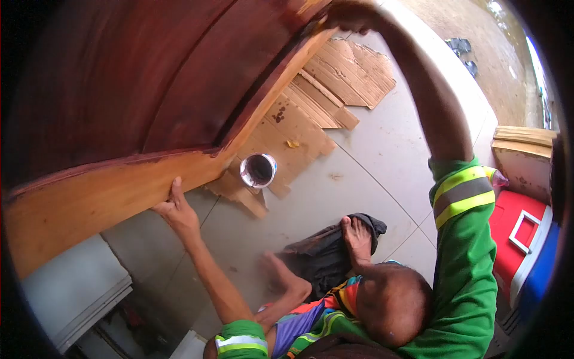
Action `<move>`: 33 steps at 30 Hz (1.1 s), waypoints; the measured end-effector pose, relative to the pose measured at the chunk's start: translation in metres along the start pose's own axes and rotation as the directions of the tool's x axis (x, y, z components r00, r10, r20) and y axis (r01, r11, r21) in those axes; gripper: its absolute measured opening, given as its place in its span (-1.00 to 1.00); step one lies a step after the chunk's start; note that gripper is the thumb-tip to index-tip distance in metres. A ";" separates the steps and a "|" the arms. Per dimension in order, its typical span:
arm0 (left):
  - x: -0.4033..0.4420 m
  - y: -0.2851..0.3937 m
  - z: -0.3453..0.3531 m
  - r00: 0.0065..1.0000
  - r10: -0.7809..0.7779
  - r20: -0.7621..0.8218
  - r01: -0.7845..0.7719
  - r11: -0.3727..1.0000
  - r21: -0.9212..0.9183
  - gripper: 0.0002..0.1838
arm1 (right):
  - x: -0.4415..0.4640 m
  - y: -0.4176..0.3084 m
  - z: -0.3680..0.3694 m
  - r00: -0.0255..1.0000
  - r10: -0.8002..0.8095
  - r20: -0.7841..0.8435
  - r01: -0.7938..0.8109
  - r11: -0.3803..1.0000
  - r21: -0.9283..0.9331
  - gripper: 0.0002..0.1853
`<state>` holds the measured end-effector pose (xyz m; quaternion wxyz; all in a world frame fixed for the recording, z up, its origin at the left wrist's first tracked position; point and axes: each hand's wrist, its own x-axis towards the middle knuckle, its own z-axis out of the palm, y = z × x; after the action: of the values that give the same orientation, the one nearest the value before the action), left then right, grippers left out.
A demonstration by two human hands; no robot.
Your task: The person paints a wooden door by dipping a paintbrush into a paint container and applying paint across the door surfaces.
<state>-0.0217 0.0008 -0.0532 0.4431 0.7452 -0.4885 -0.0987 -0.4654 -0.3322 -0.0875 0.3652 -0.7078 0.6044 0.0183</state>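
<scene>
A panelled wooden door (pixel 113 78) fills the upper left, its panels dark red-brown and its lower band bare light wood. My left hand (pixel 181 216) grips the door's lower edge, thumb up against the pale wood, the other fingers partly hidden. At the top, my right hand (pixel 353 17) is closed beside the door's far end, its fingers curled. Shadow and the frame edge hide what it may hold. Below the door, a small open can (pixel 258 170) with dark liquid inside stands on flattened cardboard (pixel 293 128).
A bare foot (pixel 359 239) rests on black cloth (pixel 320 251), near a bent knee (pixel 394 305). Pale boards (pixel 78 287) are stacked lower left. A red cooler box (pixel 517 236) with a white handle stands right. Black footwear (pixel 460 48) lies outside on the ground.
</scene>
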 end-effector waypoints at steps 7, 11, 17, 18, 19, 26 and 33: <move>-0.001 0.011 0.004 1.000 -0.016 0.000 0.016 0.999 -0.036 -0.38 | -0.001 0.057 -0.038 0.684 0.127 -0.719 -0.034 0.989 0.142 -0.33; 0.000 0.007 0.002 0.999 -0.003 0.033 0.005 0.999 -0.051 -0.36 | -0.022 0.015 0.071 0.703 0.012 -0.711 0.118 0.984 0.134 -0.63; 0.001 -0.005 -0.004 0.998 -0.003 0.058 0.006 0.999 -0.049 -0.31 | -0.092 0.000 0.112 0.819 -0.430 -0.379 0.514 0.844 0.153 -0.66; 0.001 -0.003 -0.004 0.998 -0.009 0.061 0.012 0.999 -0.045 -0.30 | -0.085 0.010 0.100 0.851 -0.355 -0.387 0.465 0.853 0.239 -0.62; 0.000 0.000 -0.005 0.998 -0.017 0.061 0.020 0.999 -0.039 -0.29 | -0.074 0.021 0.085 0.879 -0.281 -0.386 0.414 0.850 0.324 -0.59; -0.003 0.006 -0.001 1.000 -0.023 0.020 0.022 1.000 0.022 -0.23 | -0.021 0.105 0.000 0.671 0.295 -0.680 0.023 0.909 0.417 -0.56; -0.009 -0.001 -0.001 0.999 -0.055 -0.004 0.054 0.998 -0.029 -0.14 | 0.036 0.070 0.023 0.643 -0.089 -0.761 0.095 0.995 -0.035 -0.78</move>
<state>-0.0252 0.0083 -0.0556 0.4521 0.7519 -0.4655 -0.1161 -0.5069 -0.3504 -0.1558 0.0810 -0.6783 0.6652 -0.3014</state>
